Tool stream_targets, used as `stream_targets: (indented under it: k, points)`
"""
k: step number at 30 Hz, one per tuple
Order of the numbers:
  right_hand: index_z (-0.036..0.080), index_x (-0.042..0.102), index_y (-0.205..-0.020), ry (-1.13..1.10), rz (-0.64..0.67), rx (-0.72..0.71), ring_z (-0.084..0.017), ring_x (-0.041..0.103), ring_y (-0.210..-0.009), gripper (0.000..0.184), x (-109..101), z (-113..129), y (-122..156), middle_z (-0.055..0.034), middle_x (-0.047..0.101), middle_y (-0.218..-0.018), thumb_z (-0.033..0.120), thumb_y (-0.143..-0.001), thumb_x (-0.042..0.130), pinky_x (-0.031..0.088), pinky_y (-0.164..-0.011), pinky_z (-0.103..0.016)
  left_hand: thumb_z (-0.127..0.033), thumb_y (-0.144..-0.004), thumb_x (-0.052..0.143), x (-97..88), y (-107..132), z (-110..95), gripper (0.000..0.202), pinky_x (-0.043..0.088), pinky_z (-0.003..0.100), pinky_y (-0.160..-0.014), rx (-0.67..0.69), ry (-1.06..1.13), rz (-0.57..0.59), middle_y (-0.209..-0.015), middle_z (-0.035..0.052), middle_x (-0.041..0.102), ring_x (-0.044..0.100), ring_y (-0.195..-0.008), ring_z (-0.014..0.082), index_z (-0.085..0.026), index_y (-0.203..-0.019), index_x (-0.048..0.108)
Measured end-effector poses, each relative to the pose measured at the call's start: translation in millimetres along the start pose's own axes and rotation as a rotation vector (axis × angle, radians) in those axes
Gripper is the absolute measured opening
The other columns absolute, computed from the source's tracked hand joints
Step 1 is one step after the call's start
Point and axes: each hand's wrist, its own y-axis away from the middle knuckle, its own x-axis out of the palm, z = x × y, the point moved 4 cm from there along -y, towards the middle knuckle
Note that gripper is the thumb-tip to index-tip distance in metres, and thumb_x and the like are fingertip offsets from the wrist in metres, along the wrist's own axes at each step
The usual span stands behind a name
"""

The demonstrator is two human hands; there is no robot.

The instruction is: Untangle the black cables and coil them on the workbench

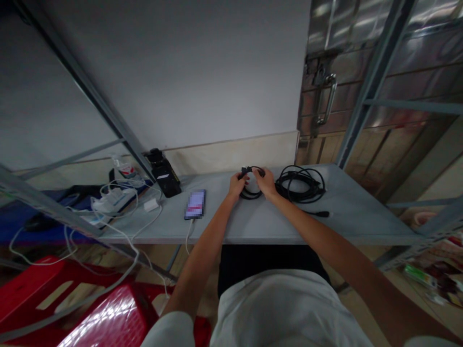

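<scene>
A small coil of black cable (251, 195) is between my two hands, over the grey shelf top. My left hand (237, 184) is closed on the coil's left side, close to a dark connector end (246, 170). On the other side, my right hand (265, 182) grips the same coil with bent fingers. To the right of that hand lies a bigger coil of black cable (302, 185) on the shelf. A black plug (323, 214) on a short length of cable rests nearer the front edge.
A phone (195, 204) with a white charging cord lies left of my hands. Behind it stands a black case-like object (165, 178). White power strips (114, 201) and cords crowd the far left. Metal posts (376, 82) frame the shelf; red stools (112, 313) stand below left.
</scene>
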Motion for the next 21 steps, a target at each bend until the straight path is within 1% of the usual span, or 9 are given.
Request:
stream_targets:
  k: [2, 3, 5, 10, 14, 21]
  points:
    - [0.023, 0.063, -0.099, 0.144, -0.040, -0.117, -0.026, 0.071, -0.095, 0.053, -2.3, 1.6, -2.4, -0.0103, 0.076, -0.098, 0.076, -0.095, 0.062, 0.060, -0.090, -0.038, -0.024, -0.091, 0.077, 0.8, 0.3, -1.2, 0.018, 0.054, 0.027, -0.067, 0.016, -0.005, 0.011, -0.100, 0.0106, 0.080, 0.069, -0.072, 0.0177, -0.013, -0.104, 0.075]
    - [0.022, 0.064, -0.103, 0.189, -0.044, -0.157, -0.027, 0.072, -0.101, 0.051, -2.4, 1.8, -3.3, -0.0115, 0.078, -0.105, 0.073, -0.097, 0.060, 0.059, -0.096, -0.041, -0.024, -0.090, 0.077, 1.0, 0.3, -1.8, 0.018, 0.054, 0.027, -0.068, 0.023, -0.008, 0.015, -0.098, 0.0099, 0.079, 0.069, -0.072, 0.0177, -0.013, -0.104, 0.075]
    - [0.022, 0.065, -0.111, 0.237, -0.014, -0.197, -0.028, 0.073, -0.105, 0.048, -1.4, 1.0, -4.8, -0.0126, 0.079, -0.112, 0.068, -0.100, 0.056, 0.057, -0.102, -0.043, -0.024, -0.089, 0.078, 1.1, 0.4, -2.5, 0.019, 0.055, 0.027, -0.069, 0.033, -0.016, 0.019, -0.095, 0.0090, 0.079, 0.069, -0.072, 0.0180, -0.013, -0.104, 0.076]
    - [0.021, 0.065, -0.113, 0.289, 0.030, -0.203, -0.026, 0.072, -0.111, 0.038, -0.8, -1.5, -7.9, -0.0139, 0.078, -0.120, 0.057, -0.104, 0.056, 0.056, -0.106, -0.041, -0.023, -0.090, 0.075, 0.9, 1.7, -2.6, 0.018, 0.055, 0.028, -0.070, 0.048, -0.034, 0.023, -0.095, 0.0097, 0.078, 0.068, -0.072, 0.0178, -0.012, -0.104, 0.076]
    - [0.021, 0.065, -0.114, 0.289, 0.056, -0.199, -0.025, 0.073, -0.112, 0.032, -0.9, -0.5, -8.4, -0.0133, 0.078, -0.121, 0.051, -0.106, 0.057, 0.056, -0.105, -0.040, -0.022, -0.091, 0.072, 1.1, 3.2, -3.1, 0.017, 0.056, 0.028, -0.071, 0.050, -0.059, 0.012, -0.100, 0.0110, 0.080, 0.069, -0.074, 0.0180, -0.013, -0.104, 0.076]
    - [0.023, 0.064, -0.115, 0.291, 0.069, -0.153, -0.025, 0.074, -0.113, 0.029, -0.8, -0.5, -6.9, -0.0112, 0.079, -0.121, 0.049, -0.105, 0.060, 0.056, -0.103, -0.039, -0.021, -0.093, 0.071, 1.9, 2.1, -4.2, 0.021, 0.056, 0.028, -0.071, 0.047, -0.098, 0.012, -0.101, 0.0125, 0.080, 0.069, -0.073, 0.0181, -0.011, -0.110, 0.075]
